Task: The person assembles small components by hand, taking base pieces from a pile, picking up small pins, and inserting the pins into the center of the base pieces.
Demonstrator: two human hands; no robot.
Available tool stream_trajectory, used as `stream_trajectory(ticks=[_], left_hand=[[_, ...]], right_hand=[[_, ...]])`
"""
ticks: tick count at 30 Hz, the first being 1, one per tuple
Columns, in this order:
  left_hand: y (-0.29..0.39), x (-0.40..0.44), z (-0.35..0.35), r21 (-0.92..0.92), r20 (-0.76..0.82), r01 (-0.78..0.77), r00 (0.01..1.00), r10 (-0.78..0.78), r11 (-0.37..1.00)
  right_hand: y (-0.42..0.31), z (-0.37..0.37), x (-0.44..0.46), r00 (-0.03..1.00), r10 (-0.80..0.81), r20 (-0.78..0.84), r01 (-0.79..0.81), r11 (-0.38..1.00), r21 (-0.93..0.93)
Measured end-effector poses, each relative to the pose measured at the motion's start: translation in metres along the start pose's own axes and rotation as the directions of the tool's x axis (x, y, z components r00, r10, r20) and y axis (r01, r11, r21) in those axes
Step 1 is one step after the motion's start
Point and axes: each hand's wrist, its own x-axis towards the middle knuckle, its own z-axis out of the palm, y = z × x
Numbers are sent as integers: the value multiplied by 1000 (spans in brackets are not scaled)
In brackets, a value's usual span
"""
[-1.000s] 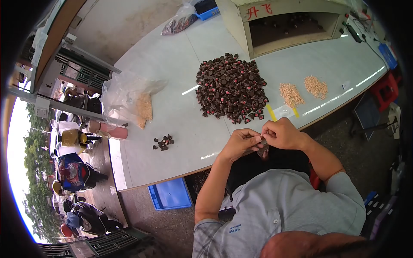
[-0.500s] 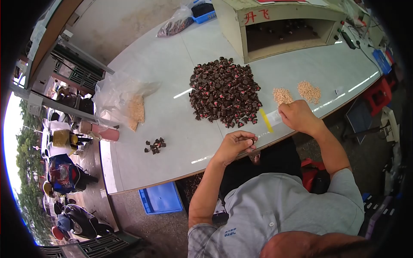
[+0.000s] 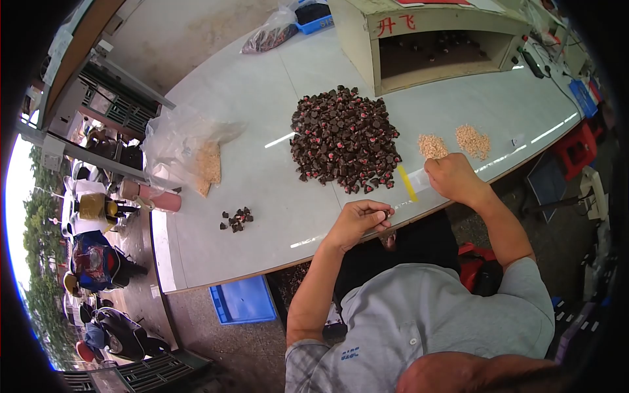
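My left hand point(image 3: 359, 223) is closed in a pinch on a small dark piece point(image 3: 386, 214) at the table's near edge. Farther right, my right hand point(image 3: 453, 177) has its fingers together at the near side of a small heap of pale beige bits point(image 3: 431, 145); whatever is between its fingertips is hidden. Beside that heap lies a second pale heap point(image 3: 472, 142). A large pile of dark brown pieces with pink-red spots point(image 3: 344, 139) covers the middle of the table. A few similar pieces point(image 3: 236, 219) lie apart at the left.
On the table point(image 3: 262, 170) stand an open-fronted box point(image 3: 367, 49) at the back and a clear bag with beige bits point(image 3: 208, 167) at the left. Yellow tape point(image 3: 407, 183) marks the near edge. A pink cylinder point(image 3: 165, 200) is at the left edge, a blue tray point(image 3: 243, 301) below.
My hands were together a second ago; my right hand has since moved away to the near pale heap. My left hand has stayed near the table edge. The camera view has shifted slightly.
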Motion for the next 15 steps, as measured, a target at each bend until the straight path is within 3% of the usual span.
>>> stream_trajectory(ticks=[5,8,11,15], left_hand=[[-1,0,-2,-44,0,11,1000,-11,999],[-1,0,-3,-67,0,10,1000,-10,998],[-1,0,-3,-79,-2,6,1000,-6,997],[-1,0,-3,-95,6,11,1000,-10,995]], right_hand=[[-1,0,-2,999,20,-28,-20,1000,5],[-13,-8,0,985,46,-165,-10,978,208],[-35,-15,2,980,119,-158,-42,907,420],[-65,2,3,983,100,-156,6,825,565]])
